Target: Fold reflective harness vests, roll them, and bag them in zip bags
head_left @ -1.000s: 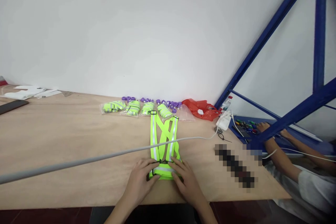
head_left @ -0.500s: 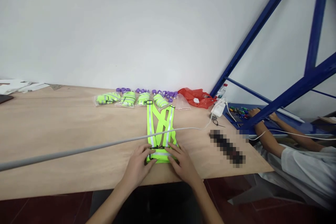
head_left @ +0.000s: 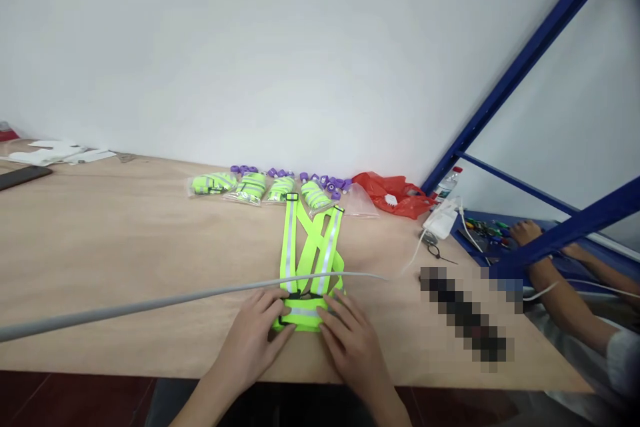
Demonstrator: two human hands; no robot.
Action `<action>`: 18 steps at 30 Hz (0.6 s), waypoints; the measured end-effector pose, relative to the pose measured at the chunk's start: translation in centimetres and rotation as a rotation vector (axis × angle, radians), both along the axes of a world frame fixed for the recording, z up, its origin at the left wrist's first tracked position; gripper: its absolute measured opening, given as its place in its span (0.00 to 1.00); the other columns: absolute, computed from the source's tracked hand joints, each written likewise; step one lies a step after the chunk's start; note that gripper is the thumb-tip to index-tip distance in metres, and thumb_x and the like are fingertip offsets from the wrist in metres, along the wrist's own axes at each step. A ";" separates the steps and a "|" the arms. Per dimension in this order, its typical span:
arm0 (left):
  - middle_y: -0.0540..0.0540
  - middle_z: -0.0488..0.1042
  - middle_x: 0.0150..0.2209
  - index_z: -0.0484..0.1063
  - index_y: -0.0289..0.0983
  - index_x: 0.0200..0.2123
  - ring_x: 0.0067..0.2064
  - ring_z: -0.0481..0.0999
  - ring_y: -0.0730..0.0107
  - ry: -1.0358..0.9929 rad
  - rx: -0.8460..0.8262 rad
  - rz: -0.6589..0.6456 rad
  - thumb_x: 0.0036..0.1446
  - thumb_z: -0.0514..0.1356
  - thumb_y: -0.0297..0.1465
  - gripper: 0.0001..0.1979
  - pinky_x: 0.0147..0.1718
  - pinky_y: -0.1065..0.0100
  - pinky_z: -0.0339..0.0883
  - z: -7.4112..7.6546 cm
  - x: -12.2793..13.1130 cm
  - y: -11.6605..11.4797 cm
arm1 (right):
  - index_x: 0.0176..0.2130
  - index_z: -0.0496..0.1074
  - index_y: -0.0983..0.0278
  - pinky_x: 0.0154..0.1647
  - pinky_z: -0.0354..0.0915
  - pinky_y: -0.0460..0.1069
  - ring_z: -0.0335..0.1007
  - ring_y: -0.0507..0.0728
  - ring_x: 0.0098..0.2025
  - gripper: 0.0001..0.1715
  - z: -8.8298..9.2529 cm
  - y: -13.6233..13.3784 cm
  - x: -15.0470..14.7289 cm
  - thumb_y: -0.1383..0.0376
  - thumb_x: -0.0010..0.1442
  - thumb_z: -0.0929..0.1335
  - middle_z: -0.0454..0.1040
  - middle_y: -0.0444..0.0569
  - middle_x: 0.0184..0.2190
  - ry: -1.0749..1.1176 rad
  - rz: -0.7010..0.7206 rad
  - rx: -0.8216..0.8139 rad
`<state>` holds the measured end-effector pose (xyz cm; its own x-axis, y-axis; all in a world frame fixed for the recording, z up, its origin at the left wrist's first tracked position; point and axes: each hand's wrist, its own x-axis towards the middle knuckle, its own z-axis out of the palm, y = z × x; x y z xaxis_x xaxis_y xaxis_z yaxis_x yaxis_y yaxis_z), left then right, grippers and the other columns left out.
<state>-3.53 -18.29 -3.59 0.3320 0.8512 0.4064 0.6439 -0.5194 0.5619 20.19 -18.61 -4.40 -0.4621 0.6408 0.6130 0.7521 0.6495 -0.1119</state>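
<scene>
A fluorescent yellow-green reflective vest (head_left: pixel 327 250) of straps with silver stripes lies flat on the wooden table, its waist band closest to me. My left hand (head_left: pixel 257 330) grips the left end of that band, thumb at the near edge and fingers at the far edge. At the opposite end, my right hand (head_left: pixel 353 333) holds the band in the same way, its fingers bent over the fabric. Black buckles (head_left: pixel 292 197) show at the tops of the shoulder straps. Small black fittings sit by the waist band, partly covered by my fingers.
Bagged folded vests (head_left: pixel 250 187) and purple rolls (head_left: pixel 333 183) line the wall beside a red plastic bag (head_left: pixel 390 193). A grey cable (head_left: pixel 200 295) crosses above the vest. Another person's hand (head_left: pixel 526 232) works at right behind a blue metal frame (head_left: pixel 525 73).
The view has shifted, so the table and objects sit lower, with most of them farther right. Both hands stay on the waist band, and the vest keeps its shape.
</scene>
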 end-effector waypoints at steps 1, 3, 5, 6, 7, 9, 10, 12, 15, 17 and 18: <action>0.43 0.76 0.53 0.70 0.40 0.38 0.53 0.74 0.54 0.011 -0.003 0.000 0.60 0.62 0.26 0.04 0.50 0.54 0.72 0.1 0.1 0.0 | 0.53 0.75 0.62 0.56 0.72 0.56 0.71 0.61 0.59 0.17 0.0 0.1 0.0 0.69 0.67 0.65 0.77 0.52 0.54 -0.009 0.012 -0.021; 0.43 0.76 0.54 0.70 0.41 0.38 0.54 0.74 0.54 0.041 -0.014 -0.003 0.60 0.62 0.25 0.06 0.51 0.53 0.71 0.0 0.2 -0.1 | 0.57 0.73 0.62 0.55 0.73 0.55 0.73 0.61 0.57 0.21 -0.2 0.3 0.2 0.67 0.64 0.67 0.76 0.52 0.56 -0.039 0.026 -0.073; 0.44 0.76 0.55 0.71 0.41 0.39 0.55 0.74 0.53 0.075 -0.036 -0.011 0.57 0.62 0.24 0.08 0.52 0.53 0.71 -0.3 0.2 -0.2 | 0.59 0.71 0.61 0.55 0.73 0.54 0.74 0.61 0.56 0.27 -0.5 0.6 0.4 0.64 0.61 0.71 0.76 0.51 0.57 -0.078 0.035 -0.105; 0.44 0.76 0.55 0.72 0.41 0.40 0.55 0.74 0.53 0.087 -0.047 -0.013 0.55 0.63 0.24 0.10 0.53 0.54 0.71 -0.6 0.2 -0.2 | 0.60 0.70 0.61 0.54 0.73 0.53 0.74 0.61 0.55 0.29 -0.8 0.9 0.6 0.63 0.59 0.72 0.76 0.51 0.57 -0.097 0.045 -0.105; 0.43 0.75 0.56 0.72 0.41 0.43 0.56 0.73 0.52 0.094 -0.055 -0.009 0.53 0.64 0.24 0.14 0.53 0.54 0.72 -1.0 0.2 -0.2 | 0.60 0.70 0.61 0.54 0.73 0.53 0.74 0.61 0.55 0.31 -1.0 1.2 0.7 0.62 0.58 0.73 0.76 0.51 0.57 -0.113 0.061 -0.094; 0.42 0.74 0.57 0.71 0.42 0.51 0.57 0.73 0.51 0.093 -0.068 0.001 0.49 0.66 0.24 0.25 0.54 0.55 0.71 -1.7 0.2 0.1 | 0.60 0.70 0.61 0.53 0.74 0.52 0.75 0.61 0.54 0.33 -1.7 1.9 1.2 0.59 0.57 0.73 0.76 0.50 0.56 -0.143 0.095 -0.063; 0.42 0.74 0.58 0.70 0.42 0.54 0.58 0.72 0.51 0.088 -0.077 0.002 0.48 0.66 0.24 0.28 0.55 0.55 0.71 -2.0 0.2 0.3 | 0.60 0.70 0.61 0.52 0.74 0.52 0.75 0.61 0.54 0.34 -2.0 2.3 1.5 0.58 0.57 0.73 0.77 0.50 0.56 -0.157 0.112 -0.044; 0.42 0.73 0.59 0.70 0.42 0.52 0.59 0.72 0.52 0.078 -0.108 -0.010 0.48 0.64 0.23 0.26 0.55 0.56 0.70 -2.3 0.3 0.7 | 0.60 0.70 0.60 0.51 0.74 0.51 0.76 0.61 0.52 0.33 -2.7 3.1 1.9 0.56 0.58 0.73 0.78 0.50 0.55 -0.179 0.140 0.001; 0.45 0.75 0.57 0.71 0.41 0.42 0.58 0.72 0.56 0.034 -0.153 -0.061 0.49 0.61 0.20 0.17 0.56 0.59 0.68 -2.3 0.4 1.4 | 0.59 0.72 0.58 0.50 0.73 0.49 0.78 0.59 0.50 0.28 -3.8 3.7 2.4 0.55 0.60 0.72 0.80 0.48 0.52 -0.190 0.157 0.045; 0.46 0.76 0.53 0.69 0.41 0.39 0.56 0.72 0.58 -0.014 -0.169 -0.103 0.47 0.60 0.19 0.17 0.54 0.61 0.68 -2.2 0.5 1.7 | 0.57 0.73 0.56 0.51 0.72 0.49 0.78 0.59 0.50 0.24 -4.5 3.7 2.4 0.55 0.63 0.71 0.80 0.47 0.50 -0.167 0.116 0.025; 0.47 0.76 0.52 0.68 0.41 0.38 0.55 0.72 0.59 -0.034 -0.177 -0.119 0.46 0.60 0.18 0.17 0.54 0.63 0.68 -2.2 0.5 1.8 | 0.56 0.74 0.55 0.51 0.71 0.49 0.78 0.59 0.49 0.22 -4.7 3.7 2.3 0.54 0.64 0.70 0.81 0.47 0.50 -0.150 0.087 0.006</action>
